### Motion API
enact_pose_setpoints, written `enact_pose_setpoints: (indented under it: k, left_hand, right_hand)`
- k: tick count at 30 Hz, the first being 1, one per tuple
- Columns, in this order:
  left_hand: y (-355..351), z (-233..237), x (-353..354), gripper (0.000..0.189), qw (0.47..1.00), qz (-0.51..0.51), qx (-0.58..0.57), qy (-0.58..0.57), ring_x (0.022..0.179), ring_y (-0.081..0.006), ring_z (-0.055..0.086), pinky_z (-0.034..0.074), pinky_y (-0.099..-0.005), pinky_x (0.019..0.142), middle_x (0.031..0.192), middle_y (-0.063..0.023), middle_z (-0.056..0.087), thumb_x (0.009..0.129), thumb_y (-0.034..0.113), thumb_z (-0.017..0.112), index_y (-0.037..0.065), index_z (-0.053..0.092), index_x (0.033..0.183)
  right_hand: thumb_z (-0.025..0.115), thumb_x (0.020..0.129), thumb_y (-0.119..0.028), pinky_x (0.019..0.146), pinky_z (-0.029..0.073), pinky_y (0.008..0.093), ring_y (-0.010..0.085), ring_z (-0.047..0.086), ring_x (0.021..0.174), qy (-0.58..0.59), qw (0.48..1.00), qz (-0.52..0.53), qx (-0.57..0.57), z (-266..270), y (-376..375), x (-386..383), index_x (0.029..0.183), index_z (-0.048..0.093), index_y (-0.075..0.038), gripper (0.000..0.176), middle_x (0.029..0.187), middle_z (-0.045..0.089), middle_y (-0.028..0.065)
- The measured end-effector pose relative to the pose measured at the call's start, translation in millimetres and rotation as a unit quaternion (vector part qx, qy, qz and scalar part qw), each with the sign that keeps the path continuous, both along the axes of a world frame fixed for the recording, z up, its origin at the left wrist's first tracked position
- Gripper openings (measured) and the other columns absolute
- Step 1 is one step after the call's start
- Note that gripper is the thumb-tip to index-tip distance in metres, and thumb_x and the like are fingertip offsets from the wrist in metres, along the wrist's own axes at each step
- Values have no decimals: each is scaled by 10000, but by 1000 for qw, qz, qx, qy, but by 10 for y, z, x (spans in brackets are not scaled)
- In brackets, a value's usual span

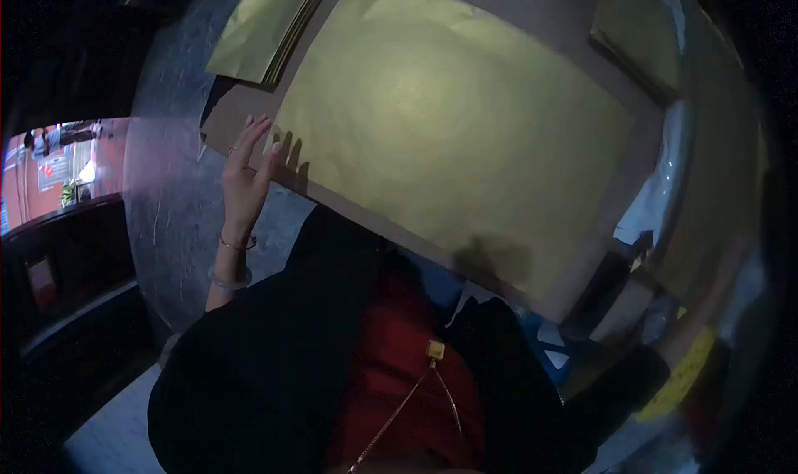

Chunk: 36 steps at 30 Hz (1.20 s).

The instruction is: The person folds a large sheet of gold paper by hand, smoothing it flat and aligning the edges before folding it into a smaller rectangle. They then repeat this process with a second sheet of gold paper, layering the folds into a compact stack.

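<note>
The big sheet (449,142) is plain olive-gold, lying on dull brown cardboard (241,112). The stacks at eleven o'clock (262,25) and one o'clock (640,34) share that gold. The desk (166,191) is grey and faintly speckled. At six o'clock are a black jacket (258,374), a red top (399,366) and a gold chain (416,391).

place: workshop | cue: gold paper sheets (449,133) stacked on cardboard-covered worktable (241,112)

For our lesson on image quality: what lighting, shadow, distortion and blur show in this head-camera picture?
Head view: fisheye curves the yellow sheet and blackens the corners; soft glare at its middle; the left hand casts finger shadows on it; right edge smeared.
</note>
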<state>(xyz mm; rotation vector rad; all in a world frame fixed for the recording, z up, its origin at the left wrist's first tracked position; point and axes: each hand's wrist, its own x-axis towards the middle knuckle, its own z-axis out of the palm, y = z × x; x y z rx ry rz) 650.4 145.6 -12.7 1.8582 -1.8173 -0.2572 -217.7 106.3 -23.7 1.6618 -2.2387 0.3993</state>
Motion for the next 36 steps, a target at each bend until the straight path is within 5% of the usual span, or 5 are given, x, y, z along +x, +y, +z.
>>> enact_pose_setpoints:
  k: [12,15,18,31,36]
  left_hand:
    - [217,-347,519,346,977,148,81,134,942,-185,613,477,-322,809,1060,-113,633,869,237,621,39,613,1153]
    - [220,-410,490,348,981,123,81,129,913,-201,615,480,-328,800,1005,-120,628,849,231,640,22,621,1127]
    - [198,-457,401,383,990,91,59,89,839,-231,605,480,-341,790,941,-132,601,808,227,689,4,618,1110]
    - [16,-570,348,394,997,55,42,-15,799,-268,481,409,-379,715,783,-111,520,736,319,767,-14,585,843]
    - [1,-286,66,395,996,69,-56,8,1139,-342,484,391,-436,949,1185,-173,527,803,178,686,12,558,1137]
  right_hand:
    - [465,982,-193,913,473,376,279,544,1137,-141,958,251,-14,-116,1410,3091,1280,503,-6,355,1269,542,167]
    - [498,972,-232,857,472,327,227,578,1044,-170,973,128,89,-328,1666,3503,1287,497,-5,388,1172,596,143]
    - [566,940,-288,725,422,259,139,530,834,-450,887,-71,74,-602,1833,3775,1294,494,-38,440,974,585,78]
    - [654,859,-292,718,440,325,226,517,781,-354,916,-109,151,-647,1520,4367,1101,552,8,398,889,512,99]
    - [617,861,-193,780,452,381,316,552,900,-132,989,-41,43,-366,1349,4733,1079,569,-1,294,962,554,150]
